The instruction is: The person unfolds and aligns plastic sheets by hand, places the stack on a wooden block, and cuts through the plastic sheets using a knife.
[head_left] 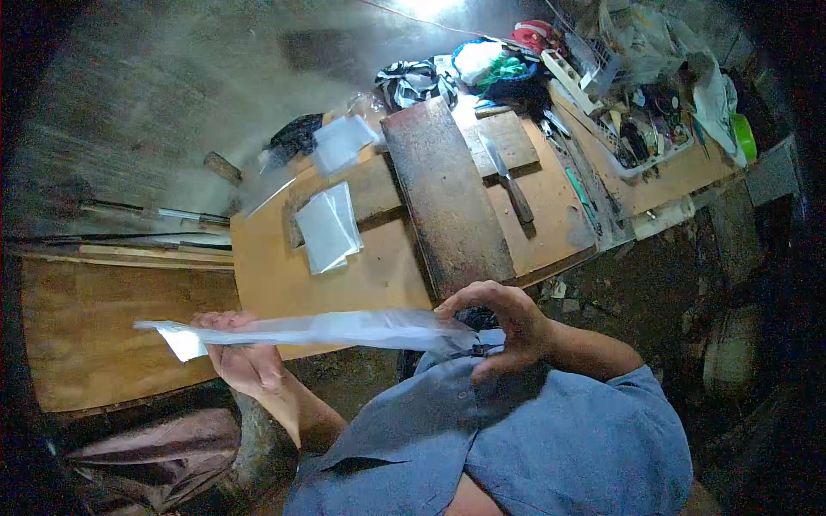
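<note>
A long bundle of thin clear plastic sheets [344, 330], seen almost edge-on, stretches across in front of my blue shirt. My left hand [245, 357] holds its left part, with fingers behind the plastic and the palm below; a bright corner hangs at the far left end. At the right end, my right hand [512, 331] curves in a C, thumb and forefinger wide apart. Its fingertips touch or nearly touch the top edge there. On the table beyond lie a stack of clear plastic sheets [327, 230] and another stack of sheets [344, 142].
A dark wooden board [447, 193] lies across the table [370, 288]. A knife [508, 181] rests partly on a smaller wooden block [516, 142]. A white basket of tools [645, 163] stands at right, near a power strip [568, 82]. Bags and cloths line the back.
</note>
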A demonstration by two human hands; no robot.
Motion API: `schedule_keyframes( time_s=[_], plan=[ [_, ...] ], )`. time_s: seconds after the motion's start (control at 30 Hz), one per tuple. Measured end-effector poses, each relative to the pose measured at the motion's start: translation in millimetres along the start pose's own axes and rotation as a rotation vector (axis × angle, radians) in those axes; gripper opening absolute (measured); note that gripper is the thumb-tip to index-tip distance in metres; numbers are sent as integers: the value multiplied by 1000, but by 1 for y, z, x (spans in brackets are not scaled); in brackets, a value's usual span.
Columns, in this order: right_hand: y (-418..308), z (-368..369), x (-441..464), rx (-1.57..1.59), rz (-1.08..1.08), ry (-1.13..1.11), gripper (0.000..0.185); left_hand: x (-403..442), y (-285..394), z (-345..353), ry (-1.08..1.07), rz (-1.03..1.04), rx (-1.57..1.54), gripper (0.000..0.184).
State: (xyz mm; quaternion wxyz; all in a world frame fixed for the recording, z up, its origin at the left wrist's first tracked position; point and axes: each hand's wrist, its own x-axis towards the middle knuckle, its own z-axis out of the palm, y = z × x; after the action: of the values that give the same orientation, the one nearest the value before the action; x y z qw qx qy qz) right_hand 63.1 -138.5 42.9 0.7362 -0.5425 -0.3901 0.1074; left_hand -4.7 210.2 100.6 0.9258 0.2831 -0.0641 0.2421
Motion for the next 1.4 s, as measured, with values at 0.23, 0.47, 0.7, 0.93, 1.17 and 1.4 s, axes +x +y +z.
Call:
schedule_keyframes(
  time_s=[0.23, 0.47, 0.7, 0.93, 1.17, 1.4],
  plan=[
    [0, 0, -5, 11, 105, -31, 50, -2, -2, 6, 80, 49, -21, 20],
    [2, 3, -7, -103, 86, 21, 37, -1, -1, 4, 35, 47, 76, 17],
    [5, 6, -6, -246, -97, 38, 35, -2, -1, 3, -32, -34, -30, 17],
    [-3, 5, -6, -215, -32, -14, 36, -4, 1, 4, 152, 23, 47, 16],
    [-14, 18, 12, -334, 66, -165, 41, -2, -11, 18, 80, 47, 47, 17],
    [-12, 19, 17, -361, 143, -110, 35, -2, -8, 16, 86, 41, 73, 18]
  ],
)
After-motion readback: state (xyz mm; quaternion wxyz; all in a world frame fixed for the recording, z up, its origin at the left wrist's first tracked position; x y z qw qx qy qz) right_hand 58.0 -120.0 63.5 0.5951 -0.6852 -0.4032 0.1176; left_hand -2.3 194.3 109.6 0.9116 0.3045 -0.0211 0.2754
